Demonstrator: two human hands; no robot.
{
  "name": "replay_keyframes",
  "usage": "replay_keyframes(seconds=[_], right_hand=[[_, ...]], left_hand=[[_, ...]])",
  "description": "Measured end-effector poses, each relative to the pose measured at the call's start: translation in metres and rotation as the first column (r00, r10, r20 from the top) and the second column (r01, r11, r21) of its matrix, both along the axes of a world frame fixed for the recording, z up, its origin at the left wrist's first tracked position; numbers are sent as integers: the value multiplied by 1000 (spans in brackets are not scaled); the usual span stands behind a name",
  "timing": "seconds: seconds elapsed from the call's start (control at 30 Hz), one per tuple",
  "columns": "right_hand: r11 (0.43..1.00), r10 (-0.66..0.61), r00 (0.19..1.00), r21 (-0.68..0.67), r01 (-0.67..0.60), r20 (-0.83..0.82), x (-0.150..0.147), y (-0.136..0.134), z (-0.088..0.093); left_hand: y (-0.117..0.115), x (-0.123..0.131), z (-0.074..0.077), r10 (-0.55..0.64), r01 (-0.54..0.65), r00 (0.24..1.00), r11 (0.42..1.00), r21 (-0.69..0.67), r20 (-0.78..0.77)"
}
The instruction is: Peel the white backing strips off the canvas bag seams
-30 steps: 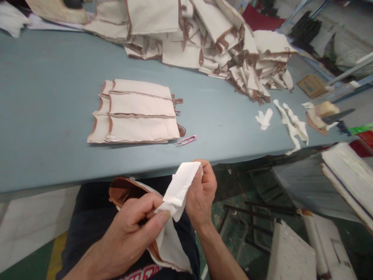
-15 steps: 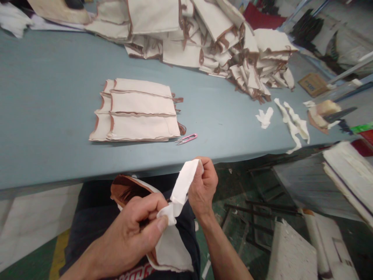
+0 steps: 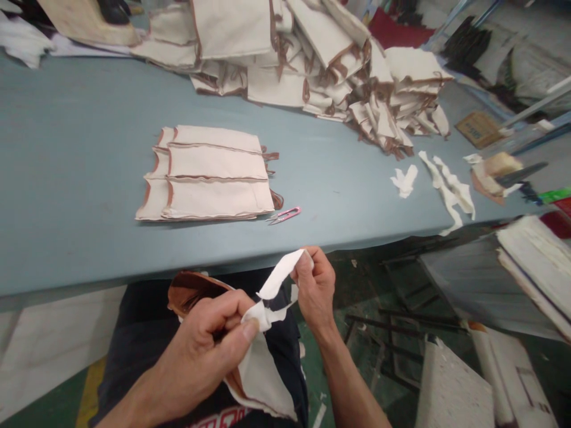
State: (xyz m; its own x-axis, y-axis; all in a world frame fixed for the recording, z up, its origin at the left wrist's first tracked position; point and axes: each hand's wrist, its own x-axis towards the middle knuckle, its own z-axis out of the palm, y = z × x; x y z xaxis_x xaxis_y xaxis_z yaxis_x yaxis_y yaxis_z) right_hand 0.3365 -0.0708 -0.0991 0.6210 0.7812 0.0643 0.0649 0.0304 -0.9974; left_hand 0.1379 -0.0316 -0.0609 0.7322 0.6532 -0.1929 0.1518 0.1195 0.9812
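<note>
Between thumb and forefinger, my left hand (image 3: pixel 209 348) grips a bunched piece of white cloth (image 3: pixel 260 317). A cream fabric bag (image 3: pixel 267 380) with a brown lining lies on my lap beneath this hand; its open brown mouth shows behind the knuckles. My right hand (image 3: pixel 317 291) is closed on the upper end of a white cloth strip (image 3: pixel 281 274), which slants down toward my left thumb. Whether the strip still joins the bunched piece I cannot tell. Past my hands on the table lie pink-handled thread snips (image 3: pixel 285 216) beside stacked cream bags (image 3: pixel 214 161) with brown edging.
A large heap of cream bags (image 3: pixel 276 83) covers the back of the blue-green table (image 3: pixel 80 178). White scraps (image 3: pixel 404 180) and longer strips (image 3: pixel 446 187) lie to the right, near a small cardboard box (image 3: pixel 479 129). The table's front edge runs just beyond my hands.
The white strip's lower end has lifted off the bunched piece at my left thumb, and a thin tail now shows to the right. Both hands stay nearly in place.
</note>
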Motion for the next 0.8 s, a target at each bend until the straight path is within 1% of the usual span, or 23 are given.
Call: replay_keyframes(seconds=[0.17,0.27,0.37,0.47,0.57,0.67,0.73,0.8], right_hand=[[998,-4,998,-60,0,-70,14,-3,-1],[995,33,990,-85,-44,-134,20,-7,-5],[988,96,968,-96,-121,-231,22,-13,-6],[973,177,925,-81,-216,-336,23,-19,-1],[964,233,860,-8,-265,-453,32,-23,12],[977,206,791,79,-197,-576,55,-29,22],[993,119,783,76,-91,-610,76,-35,22],[999,-1,784,38,31,-620,98,-45,17]], left_hand=[[4,2,3,59,-60,998,998,-27,-13],[8,6,7,87,-90,994,995,-37,-67],[12,11,11,96,-102,991,992,-73,-89],[14,17,14,106,-116,989,988,-99,-102],[15,21,15,115,-130,986,984,-119,-122],[15,25,12,121,-138,987,977,-162,-108],[17,28,9,118,-133,988,976,-170,-95],[23,33,9,142,-156,985,977,-147,-102]])
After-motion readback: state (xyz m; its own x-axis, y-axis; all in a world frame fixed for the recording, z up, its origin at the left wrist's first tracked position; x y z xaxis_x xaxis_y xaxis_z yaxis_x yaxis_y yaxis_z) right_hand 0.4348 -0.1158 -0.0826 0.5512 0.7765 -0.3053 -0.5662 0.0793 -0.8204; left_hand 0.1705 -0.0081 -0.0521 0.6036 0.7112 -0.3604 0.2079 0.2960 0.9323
